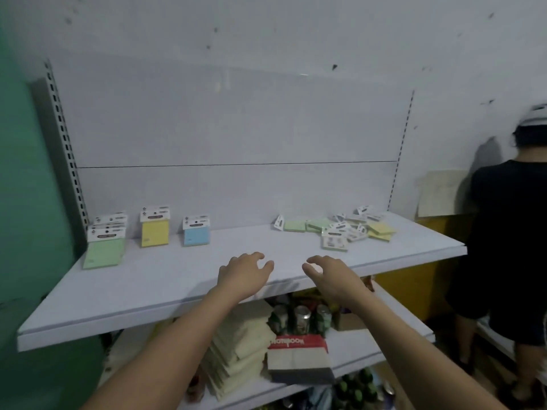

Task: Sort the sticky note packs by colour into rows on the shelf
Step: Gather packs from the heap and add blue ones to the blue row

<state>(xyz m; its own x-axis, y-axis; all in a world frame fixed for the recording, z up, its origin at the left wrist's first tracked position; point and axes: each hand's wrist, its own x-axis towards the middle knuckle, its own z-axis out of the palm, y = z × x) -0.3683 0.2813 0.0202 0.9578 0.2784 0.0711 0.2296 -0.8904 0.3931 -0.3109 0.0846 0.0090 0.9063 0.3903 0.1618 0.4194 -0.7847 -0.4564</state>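
Hands both empty, left hand (244, 273) and right hand (328, 276) with fingers loosely curled over smooth white shelf (165, 288). Flat square packs at left rear: green row (105, 247), yellow pack (154, 230), blue pack (196, 232). Unsorted heap (340, 229) of green and yellow packs at right rear.

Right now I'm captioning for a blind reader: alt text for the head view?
Two empty hands, left and right, hover over a white shelf. Green, yellow and blue packs stand sorted at left; an unsorted pile lies at right.
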